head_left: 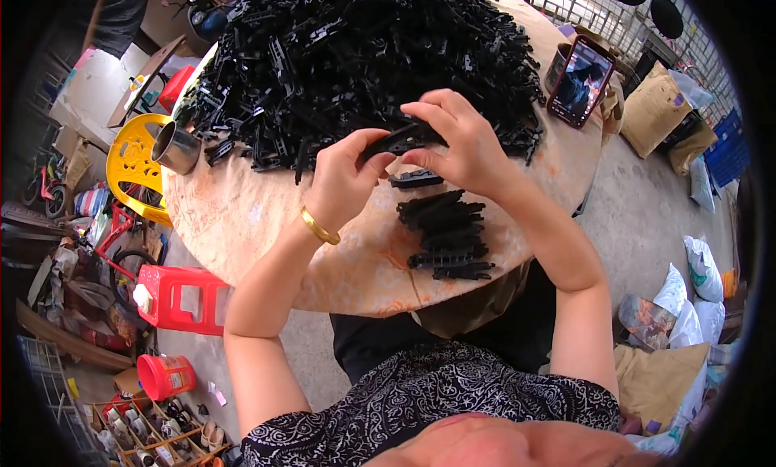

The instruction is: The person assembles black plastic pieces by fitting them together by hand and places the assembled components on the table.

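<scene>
Between my two hands, above the table, is a long narrow black plastic part (394,139). My left hand (343,172), below which a gold bangle circles the wrist, pinches one end of it. The other end is gripped by the thumb and fingers of my right hand (461,139). Just under my right hand lies another black plastic strip (416,178) on the cloth. Nearer to me, a stack of similar black parts (444,232) is laid roughly side by side. A large heap of loose black parts (364,54) covers the far side of the table.
The round table wears a peach patterned cloth (234,224). A metal cup (176,147) stands at its left edge, beside a yellow chair (133,164). A phone (580,80) is propped at the right. A red stool (182,299) and red bucket (166,376) are on the floor.
</scene>
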